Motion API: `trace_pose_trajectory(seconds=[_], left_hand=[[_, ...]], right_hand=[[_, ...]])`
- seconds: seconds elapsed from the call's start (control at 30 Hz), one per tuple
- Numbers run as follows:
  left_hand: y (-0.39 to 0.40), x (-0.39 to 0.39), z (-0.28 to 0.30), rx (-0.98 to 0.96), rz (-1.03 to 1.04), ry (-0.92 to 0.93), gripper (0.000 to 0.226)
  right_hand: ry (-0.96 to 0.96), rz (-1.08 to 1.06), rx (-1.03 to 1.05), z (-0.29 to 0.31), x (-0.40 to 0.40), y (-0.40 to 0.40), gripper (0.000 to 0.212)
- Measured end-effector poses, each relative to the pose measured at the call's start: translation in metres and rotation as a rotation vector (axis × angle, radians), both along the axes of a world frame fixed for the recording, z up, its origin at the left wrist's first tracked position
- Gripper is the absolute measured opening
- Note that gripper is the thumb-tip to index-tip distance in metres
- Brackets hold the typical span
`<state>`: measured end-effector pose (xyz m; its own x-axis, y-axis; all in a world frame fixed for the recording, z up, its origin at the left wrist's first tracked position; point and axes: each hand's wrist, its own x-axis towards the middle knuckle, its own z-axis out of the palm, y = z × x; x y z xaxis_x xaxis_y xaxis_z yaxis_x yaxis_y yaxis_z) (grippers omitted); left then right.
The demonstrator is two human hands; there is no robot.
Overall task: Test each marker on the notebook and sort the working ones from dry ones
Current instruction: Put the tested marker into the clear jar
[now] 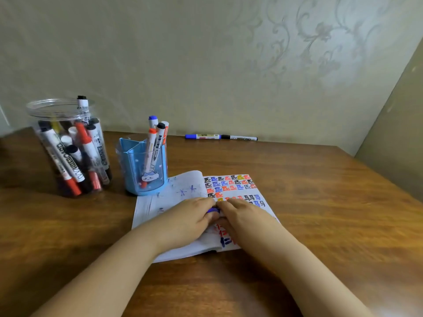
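The person's left hand (194, 216) and right hand (242, 213) met over the open notebook (160, 202), which lay flat on the wooden table (320, 202). Both hands had their fingers curled round a blue marker (213, 210), one at each end, so only a small bit of blue showed between them. It looked as if they were pulling the cap off or pushing it back on; which one could not be told.

The notebook sat close to the person, probably so each pen could be tried quickly. Its right page was full of little marks in black, blue, red and yellow.

A clear jar (68, 147) stood far to the left, packed with many markers, likely the ones waiting. Just beside the notebook, a blue cup (144, 170) held four markers. Two more markers (220, 137) lay end to end by the wall, well apart from the rest. Those two spots were probably the sorted piles, though which was for dry ones could not be told.
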<state>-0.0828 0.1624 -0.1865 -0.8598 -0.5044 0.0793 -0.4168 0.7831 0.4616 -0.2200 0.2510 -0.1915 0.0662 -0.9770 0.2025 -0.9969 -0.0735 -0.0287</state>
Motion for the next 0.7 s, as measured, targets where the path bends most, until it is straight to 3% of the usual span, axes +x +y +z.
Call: trace_pose_trajectory(seconds=[0.1,0.23,0.33,0.6,0.7], left_hand=[[0.000,0.001,-0.003,-0.006,-0.015,0.028,0.017],[-0.003,0.005,-0.005,0.031,-0.040,0.075,0.009],[-0.006,0.008,-0.007,0.099,-0.048,0.063,0.012],[-0.008,0.010,-0.005,0.130,-0.052,0.004,0.022],[-0.007,0.010,-0.004,0.151,-0.060,0.002,0.023]], right_hand=[[0.066,0.031,-0.034,-0.005,0.001,0.000,0.029],[0.046,0.046,-0.076,-0.011,0.006,-0.002,0.011],[0.020,0.052,-0.126,-0.014,0.005,-0.001,0.009],[-0.028,0.132,-0.121,-0.014,0.004,0.002,0.051],[-0.041,0.144,-0.147,-0.014,0.003,0.003,0.056]])
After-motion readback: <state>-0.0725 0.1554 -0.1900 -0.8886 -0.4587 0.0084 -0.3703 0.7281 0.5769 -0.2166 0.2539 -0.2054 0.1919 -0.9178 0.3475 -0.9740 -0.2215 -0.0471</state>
